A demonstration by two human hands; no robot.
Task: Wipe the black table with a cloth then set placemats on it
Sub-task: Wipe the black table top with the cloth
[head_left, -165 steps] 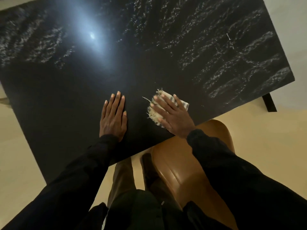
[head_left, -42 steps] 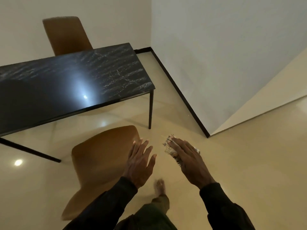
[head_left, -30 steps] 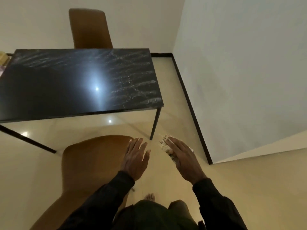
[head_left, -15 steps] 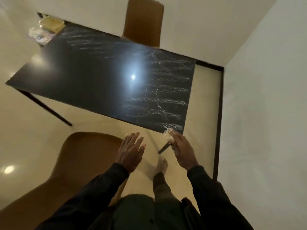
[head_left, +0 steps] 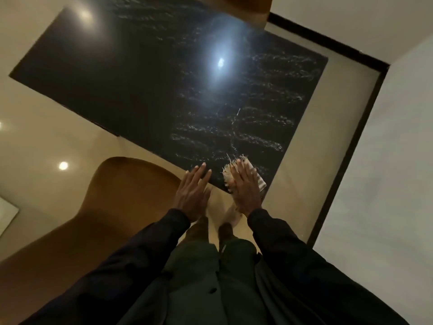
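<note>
Cloth (head_left: 259,180), pale with a frayed fringe, lies on the table (head_left: 140,78) at the corner nearest the person, about 5 o'clock on the black top as the head view shows it. Right hand (head_left: 246,191) lies flat on it, fingers straight and close together, pressing rather than gripping. The fringe sticks out at 10 o'clock from that hand, and a striped edge shows at its 3 o'clock. Whether the thumb is tucked under cannot be told.

Left hand (head_left: 192,191) is just beside it at 9 o'clock, fingers straight and released, holding nothing. Its fingertips reach over the near table edge, but whether they touch the top cannot be told.

The table runs slantwise from 10 o'clock to 4 o'clock, glossy, with white veining on its right half and a lamp glare (head_left: 220,62) at 12 o'clock from the hands. A brown chair (head_left: 131,195) stands at 9 o'clock of the left hand. A second chair (head_left: 246,5) shows at the far side, cut by the frame. Dark sleeves (head_left: 293,254) and trousers (head_left: 210,277) fill 6 o'clock. A pale wall (head_left: 386,160) with black skirting (head_left: 349,148) stands at 3 o'clock.
</note>
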